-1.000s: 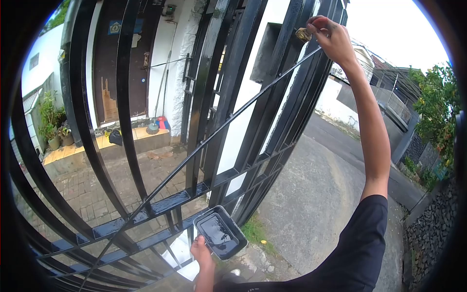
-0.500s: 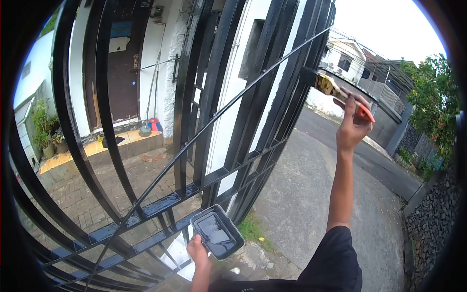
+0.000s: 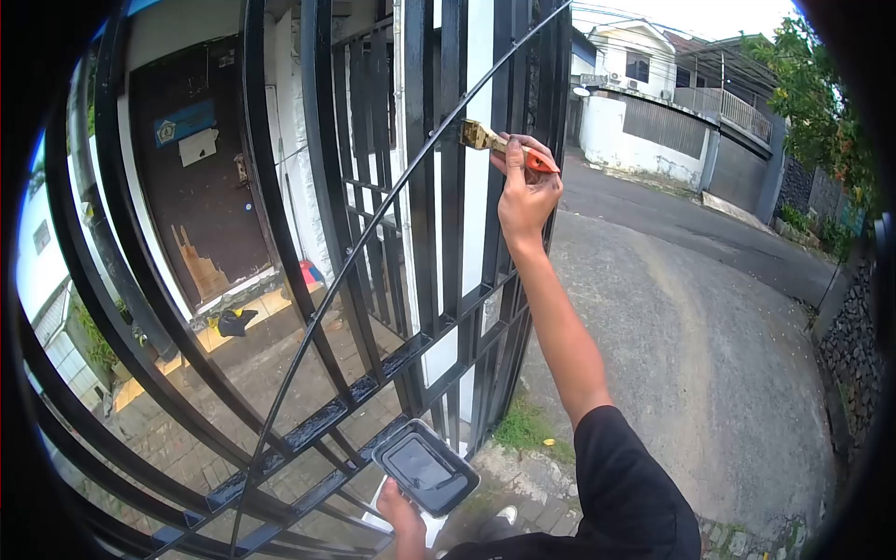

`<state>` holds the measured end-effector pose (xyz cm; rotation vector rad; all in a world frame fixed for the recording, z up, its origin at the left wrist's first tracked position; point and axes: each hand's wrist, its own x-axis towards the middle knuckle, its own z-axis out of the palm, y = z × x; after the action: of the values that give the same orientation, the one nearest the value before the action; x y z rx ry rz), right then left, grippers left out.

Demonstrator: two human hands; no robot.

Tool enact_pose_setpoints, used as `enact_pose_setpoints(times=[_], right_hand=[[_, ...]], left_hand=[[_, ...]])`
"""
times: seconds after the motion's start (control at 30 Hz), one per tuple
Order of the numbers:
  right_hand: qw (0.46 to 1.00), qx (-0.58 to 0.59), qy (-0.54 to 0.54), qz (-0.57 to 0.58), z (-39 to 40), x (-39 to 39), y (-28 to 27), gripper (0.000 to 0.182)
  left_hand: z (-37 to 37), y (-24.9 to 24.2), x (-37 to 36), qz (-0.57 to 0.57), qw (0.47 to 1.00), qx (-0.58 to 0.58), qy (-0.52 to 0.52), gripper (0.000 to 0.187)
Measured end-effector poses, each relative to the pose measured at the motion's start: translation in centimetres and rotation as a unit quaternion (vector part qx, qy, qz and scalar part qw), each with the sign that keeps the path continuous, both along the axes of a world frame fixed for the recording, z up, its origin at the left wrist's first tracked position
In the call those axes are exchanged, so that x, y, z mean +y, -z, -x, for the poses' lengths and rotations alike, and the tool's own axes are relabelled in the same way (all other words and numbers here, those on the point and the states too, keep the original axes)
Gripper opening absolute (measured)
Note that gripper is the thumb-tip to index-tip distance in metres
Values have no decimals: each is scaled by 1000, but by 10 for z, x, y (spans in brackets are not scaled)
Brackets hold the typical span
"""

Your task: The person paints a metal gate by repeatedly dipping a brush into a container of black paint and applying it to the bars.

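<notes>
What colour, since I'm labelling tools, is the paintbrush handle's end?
The paintbrush handle's end is orange-red, best seen in the head view.

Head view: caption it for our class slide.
Right hand holds a brush at black bars; left hand holds a tray of dark liquid.

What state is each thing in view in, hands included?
Orange-handled flat paintbrush: held, bristles at the black metal bars.
Right hand: closed on the brush's handle.
Black rectangular plastic tray: uncovered, dark liquid inside.
Left hand: gripping the tray's edge.
Black metal lower rail: glossy, wet-looking.
Brown door: closed, surface damaged low down.
Black-and-yellow bundle: crumpled, on the ledge.
</notes>
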<state>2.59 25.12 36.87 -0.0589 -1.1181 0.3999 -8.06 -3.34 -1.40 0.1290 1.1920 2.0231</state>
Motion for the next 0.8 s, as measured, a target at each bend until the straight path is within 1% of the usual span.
enact_pose_setpoints(times=[0.03, 0.13, 0.2, 0.23, 0.3, 0.33, 0.37, 0.47, 0.5, 0.53, 0.57, 0.6, 0.63, 0.67, 0.7, 0.73, 0.77, 0.8], right_hand=[[1000, 4, 5, 0, -2, 0, -1, 19], [999, 11, 31, -11, -8, 5, 0, 19], [995, 60, 74, -25, -12, 10, 1, 16], [995, 63, 75, -23, -17, 12, 2, 16], [986, 64, 157, 1, -33, 17, 5, 17], [989, 77, 124, 25, -43, 19, 8, 17], [990, 90, 104, 12, -49, 21, 10, 15], [991, 61, 116, -16, -54, 5, 19, 13], [982, -14, 174, -68, -53, -2, 21, 13], [961, -90, 231, -120, -52, -12, 22, 14], [944, -149, 253, -154, -49, -24, 21, 17], [892, -215, 320, -234, -46, -25, 19, 17], [825, -278, 381, -311, -43, -25, 15, 17], [824, -283, 378, -314, -41, -26, 10, 17], [754, -347, 431, -353, -38, -27, 5, 17], [675, -406, 477, -389, -35, -26, 2, 17], [650, -426, 494, -389, -33, -19, 2, 17], [632, -462, 488, -386, -33, -19, 5, 18]], left_hand=[[-2, -7, -4, 6, 1000, 1, 7, 36], [2, 5, -4, 18, 1000, 7, -7, 37], [5, 8, -5, 18, 1000, 18, -11, 38], [6, 6, -4, 20, 1000, 22, -10, 38], [8, 3, -3, 13, 1000, 17, -7, 29], [8, 4, -6, 16, 1000, 18, -7, 29], [9, 4, -5, 11, 1000, 21, 0, 30], [11, 3, -2, -1, 1000, 26, 14, 30], [11, 4, -2, -3, 999, 28, 25, 30], [10, 3, -1, -3, 999, 26, 25, 30], [9, 0, 0, 9, 999, 22, 22, 29], [7, -1, 1, 20, 999, 16, 19, 28], [6, 0, 2, 20, 1000, 11, 18, 28], [5, 1, 3, 3, 999, 22, 25, 32], [4, 4, 3, -12, 999, 33, 31, 37], [3, 7, 2, -9, 999, 25, 28, 37], [3, 11, 2, -6, 999, 24, 26, 37], [1, 13, 2, -4, 1000, 21, 22, 36]])
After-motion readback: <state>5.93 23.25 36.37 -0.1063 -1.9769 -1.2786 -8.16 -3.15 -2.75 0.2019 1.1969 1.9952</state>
